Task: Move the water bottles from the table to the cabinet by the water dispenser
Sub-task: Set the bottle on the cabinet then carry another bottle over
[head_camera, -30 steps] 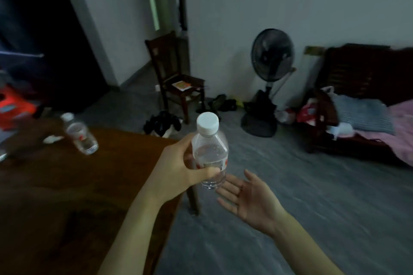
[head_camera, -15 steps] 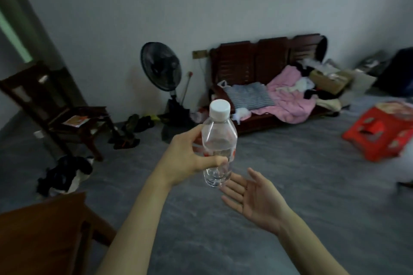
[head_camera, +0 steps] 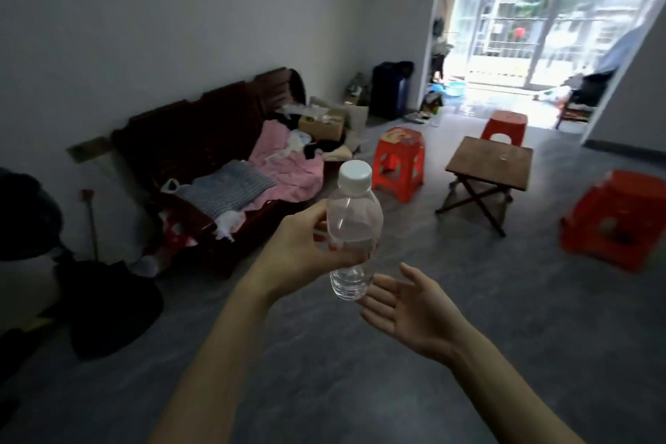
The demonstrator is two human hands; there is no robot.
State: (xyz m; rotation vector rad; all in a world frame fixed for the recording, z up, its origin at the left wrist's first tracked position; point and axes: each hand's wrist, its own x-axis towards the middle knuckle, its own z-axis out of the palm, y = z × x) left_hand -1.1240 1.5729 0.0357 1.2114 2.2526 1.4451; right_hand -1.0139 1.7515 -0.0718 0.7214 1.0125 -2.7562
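Note:
A clear water bottle (head_camera: 355, 223) with a white cap and a red-edged label is held upright in mid-air at the centre of the head view. My left hand (head_camera: 306, 250) is wrapped around its middle. My right hand (head_camera: 407, 310) hovers palm-up just below and to the right of the bottle's base, fingers spread, holding nothing. The table, the cabinet and the water dispenser are out of view.
A dark wooden sofa (head_camera: 201, 141) piled with pink and grey cloth lines the left wall. Three red plastic stools (head_camera: 398, 162) (head_camera: 502, 126) (head_camera: 616, 220) and a small folding wooden table (head_camera: 490, 162) stand ahead on the grey floor. A bright glass doorway (head_camera: 533, 18) lies beyond.
The view has swung right: the big table and the second bottle left the frame, then the fan and chair; the stools, small table and doorway came in. Both hands keep their pose.

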